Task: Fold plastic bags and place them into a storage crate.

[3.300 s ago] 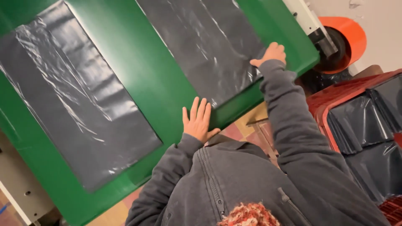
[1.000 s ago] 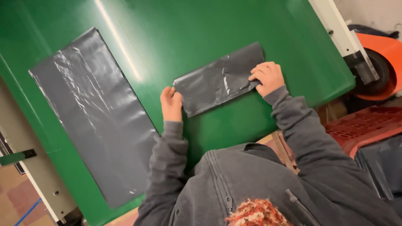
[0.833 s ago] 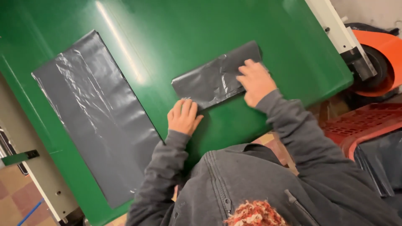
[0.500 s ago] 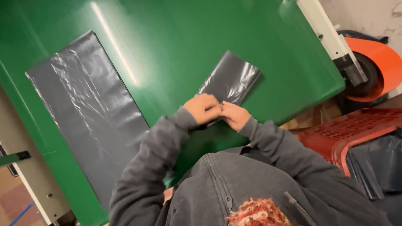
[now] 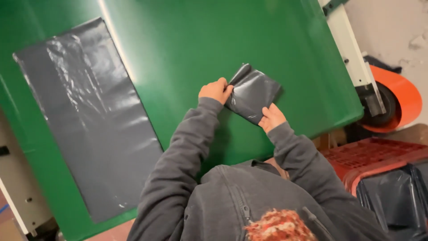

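Head view: a person in a grey zip jacket leans over a green desk (image 5: 187,58). Both hands hold a folded dark grey plastic bag (image 5: 253,91), a small packet lying on the desk towards its right edge, well in from the corners. The left hand (image 5: 216,90) is closed on the packet's left corner, fingers curled over the fold. The right hand (image 5: 272,118) pinches the lower edge nearest the person, thumb on top.

A second bag, the flat grey bag (image 5: 87,116), lies spread open along the left part of the desk, well apart from the packet.

The film looks thin and slick, so the folded layers could spring open or slide over one another if either pinch loosens. Trapped air may puff the packet and spoil a neat fold. A sleeve dragged across the desk could catch the flat bag and crease it.

Off the right edge stand an orange roll (image 5: 399,100) and a red crate (image 5: 379,160) holding more dark bags; a packet that slips off that edge could fall beside them.
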